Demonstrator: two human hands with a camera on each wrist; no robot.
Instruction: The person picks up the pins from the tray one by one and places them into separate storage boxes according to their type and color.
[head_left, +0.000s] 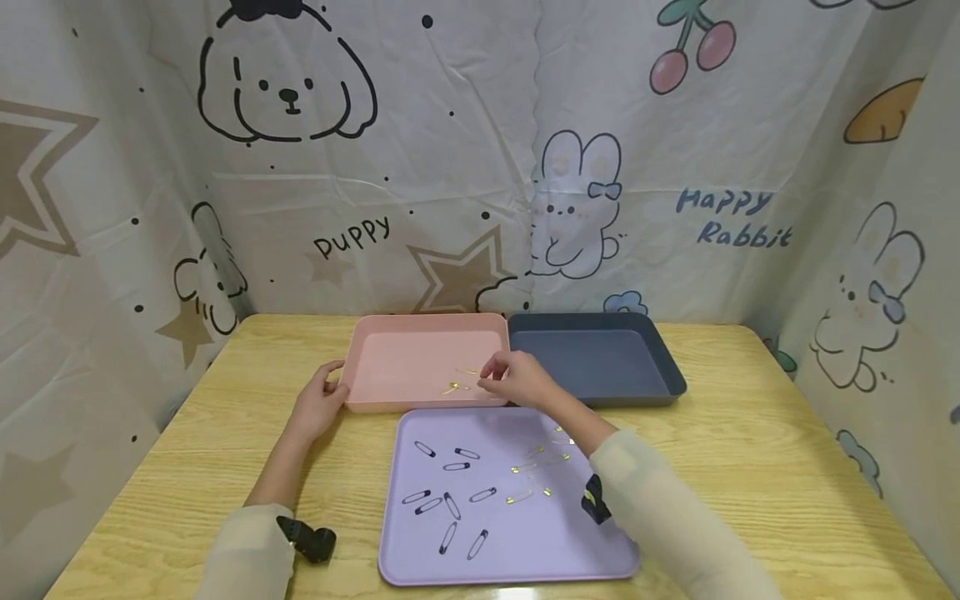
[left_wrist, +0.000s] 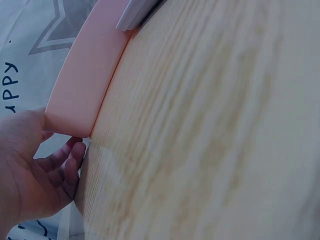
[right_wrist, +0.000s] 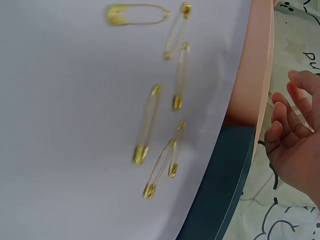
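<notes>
My right hand (head_left: 517,379) hovers over the right end of the pink tray (head_left: 420,404), its fingers bent and the fingertips near the thumb. In the right wrist view nothing shows between those fingers (right_wrist: 280,112). A few gold safety pins (head_left: 454,387) lie in the pink tray close to that hand. My left hand (head_left: 318,404) touches the pink tray's left end near the front corner, with fingers loosely bent in the left wrist view. On the lilac tray (head_left: 510,575), black safety pins (head_left: 483,494) lie to the left and more gold safety pins (right_wrist: 147,125) to the right.
A dark blue-grey tray (head_left: 600,358) stands beside the pink one, to its right. The lilac tray sits in front of both on the wooden table (head_left: 750,467). A printed curtain (head_left: 465,167) hangs behind the table and along its sides.
</notes>
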